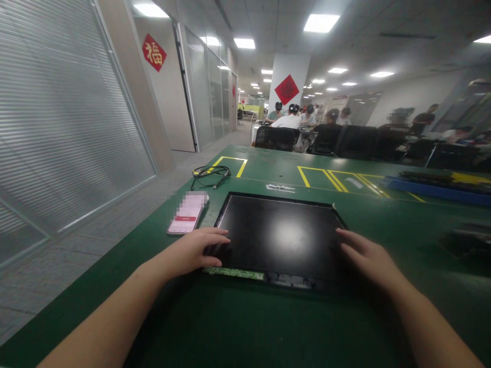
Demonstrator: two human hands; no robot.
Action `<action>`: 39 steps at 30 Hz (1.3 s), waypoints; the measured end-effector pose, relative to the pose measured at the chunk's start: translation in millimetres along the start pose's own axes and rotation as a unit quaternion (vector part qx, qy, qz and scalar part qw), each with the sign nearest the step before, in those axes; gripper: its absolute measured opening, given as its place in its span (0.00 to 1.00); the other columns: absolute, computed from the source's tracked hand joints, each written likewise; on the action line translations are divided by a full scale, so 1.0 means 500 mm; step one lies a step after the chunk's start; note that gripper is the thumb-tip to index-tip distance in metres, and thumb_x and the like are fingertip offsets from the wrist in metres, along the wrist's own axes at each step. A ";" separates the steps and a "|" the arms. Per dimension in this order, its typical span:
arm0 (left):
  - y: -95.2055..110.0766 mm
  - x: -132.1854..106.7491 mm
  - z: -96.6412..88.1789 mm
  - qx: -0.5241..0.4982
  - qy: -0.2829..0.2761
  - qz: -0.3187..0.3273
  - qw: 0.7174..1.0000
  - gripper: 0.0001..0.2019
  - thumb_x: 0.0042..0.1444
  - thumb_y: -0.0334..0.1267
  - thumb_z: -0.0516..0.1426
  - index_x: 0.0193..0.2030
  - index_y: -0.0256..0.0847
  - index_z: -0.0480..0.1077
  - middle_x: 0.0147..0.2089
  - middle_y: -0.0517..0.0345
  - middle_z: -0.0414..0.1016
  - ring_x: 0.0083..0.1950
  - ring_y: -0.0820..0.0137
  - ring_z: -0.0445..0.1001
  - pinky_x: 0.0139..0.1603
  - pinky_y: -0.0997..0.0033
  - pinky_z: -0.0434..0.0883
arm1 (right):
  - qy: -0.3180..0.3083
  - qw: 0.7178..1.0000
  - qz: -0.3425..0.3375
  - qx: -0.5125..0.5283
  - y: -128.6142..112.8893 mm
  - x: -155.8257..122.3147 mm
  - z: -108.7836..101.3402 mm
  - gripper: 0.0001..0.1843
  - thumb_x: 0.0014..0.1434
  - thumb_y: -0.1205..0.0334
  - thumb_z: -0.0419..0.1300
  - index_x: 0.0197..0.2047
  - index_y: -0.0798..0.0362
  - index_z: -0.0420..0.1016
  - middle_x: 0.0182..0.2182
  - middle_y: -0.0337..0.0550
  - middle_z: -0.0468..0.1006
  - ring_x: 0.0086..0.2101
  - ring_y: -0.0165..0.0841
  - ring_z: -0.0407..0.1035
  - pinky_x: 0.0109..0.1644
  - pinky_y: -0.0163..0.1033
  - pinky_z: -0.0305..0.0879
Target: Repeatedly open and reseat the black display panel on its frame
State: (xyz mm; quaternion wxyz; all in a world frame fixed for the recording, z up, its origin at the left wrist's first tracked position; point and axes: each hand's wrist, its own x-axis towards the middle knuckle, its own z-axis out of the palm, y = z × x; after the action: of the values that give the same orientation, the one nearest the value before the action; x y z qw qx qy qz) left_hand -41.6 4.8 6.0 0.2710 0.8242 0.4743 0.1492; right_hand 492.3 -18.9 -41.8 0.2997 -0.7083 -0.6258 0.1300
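Note:
A black LCD panel [284,235] lies on the green table, glossy side up, with a ceiling light mirrored in it. Along its near edge a strip of green circuit board [240,274] is exposed at the left. My left hand [197,249] is at the panel's left edge, its fingers reaching over the border and the thumb apart, near the circuit board. At the opposite edge is my right hand [366,255], fingers stretched toward the panel. Both hands look open; whether the fingertips press on the panel I cannot tell.
Left of the panel lies a phone [187,217] with a lit screen; behind it is a coiled black cable [210,176]. Labels [281,188] and yellow tape outlines [332,180] mark the table. A blue tray [433,189] stands at right, with a blurred dark object [468,240] nearer.

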 end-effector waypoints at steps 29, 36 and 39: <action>-0.001 0.001 0.008 0.087 -0.028 0.086 0.992 0.21 0.66 0.28 0.72 0.64 0.47 0.90 0.77 0.44 0.85 0.73 0.48 0.86 0.76 0.52 0.78 | -0.063 0.997 -0.021 -0.044 0.015 0.011 0.002 0.29 0.63 0.41 0.63 0.57 0.42 0.96 0.59 0.45 0.93 0.61 0.56 0.87 0.70 0.56 0.81; -0.004 -0.003 0.008 0.061 -0.016 0.086 0.994 0.20 0.67 0.33 0.72 0.64 0.51 0.90 0.76 0.47 0.85 0.73 0.48 0.86 0.76 0.50 0.78 | -0.067 0.997 -0.002 -0.047 0.010 0.009 0.000 0.29 0.62 0.41 0.63 0.57 0.42 0.96 0.60 0.45 0.93 0.62 0.56 0.86 0.69 0.56 0.81; -0.003 -0.001 0.009 0.063 -0.009 0.050 0.997 0.22 0.66 0.38 0.73 0.67 0.49 0.88 0.78 0.43 0.84 0.75 0.43 0.84 0.78 0.43 0.77 | -0.050 0.998 0.005 -0.034 0.012 0.007 -0.001 0.27 0.62 0.42 0.63 0.54 0.42 0.96 0.58 0.47 0.93 0.61 0.56 0.86 0.68 0.56 0.81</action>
State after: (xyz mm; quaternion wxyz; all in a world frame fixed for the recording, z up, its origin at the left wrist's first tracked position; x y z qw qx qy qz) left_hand -40.4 3.4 1.6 0.2151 0.8638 0.4381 0.1249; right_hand 497.9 -15.9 -44.4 0.2426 -0.7140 -0.6405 0.1453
